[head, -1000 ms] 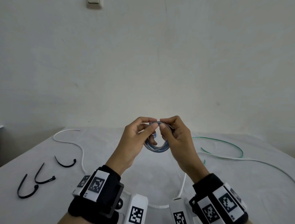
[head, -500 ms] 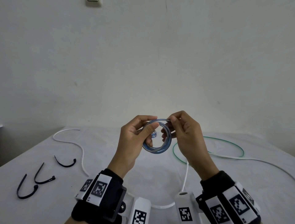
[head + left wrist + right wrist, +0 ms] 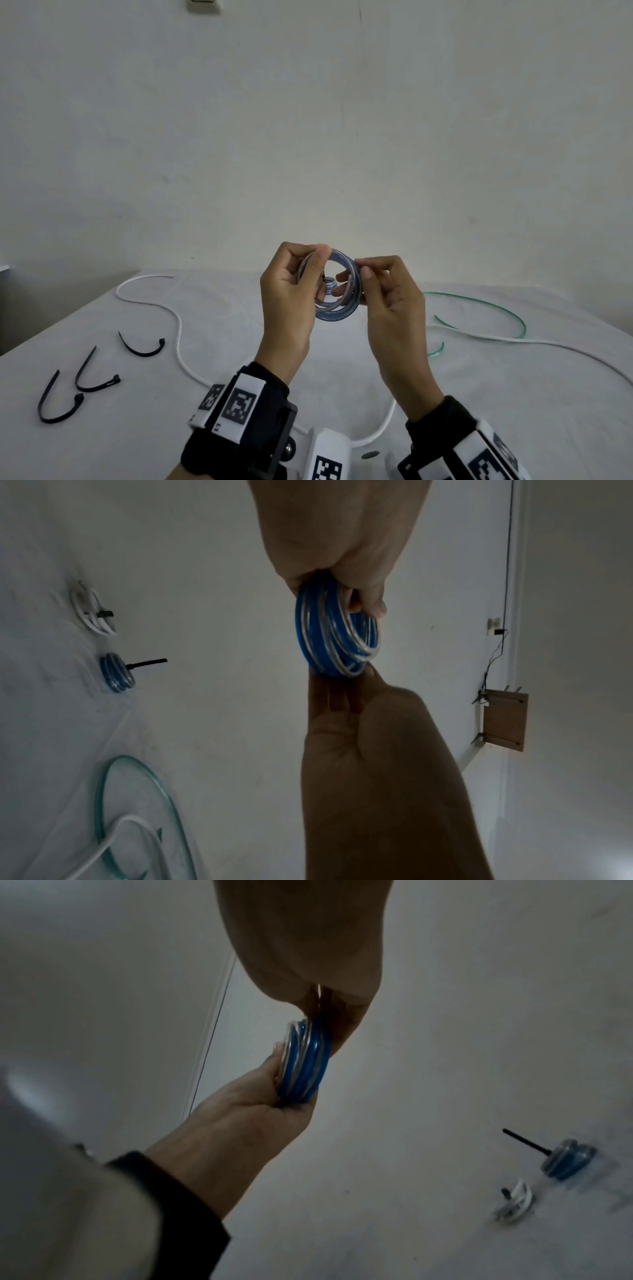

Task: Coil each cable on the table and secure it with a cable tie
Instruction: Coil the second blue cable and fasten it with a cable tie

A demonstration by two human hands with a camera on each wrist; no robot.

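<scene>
Both hands, left hand (image 3: 291,291) and right hand (image 3: 390,301), are pinching the blue coil (image 3: 337,310); two tied coils (image 3: 114,673) are lying done, while the white cable (image 3: 178,325) and green cable (image 3: 479,303) are waiting.

head view downward, dim wrist views close, sharing coil (image 3: 337,291)

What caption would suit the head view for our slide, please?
Both hands, left hand and right hand, hold a coiled blue cable above the table.
</scene>
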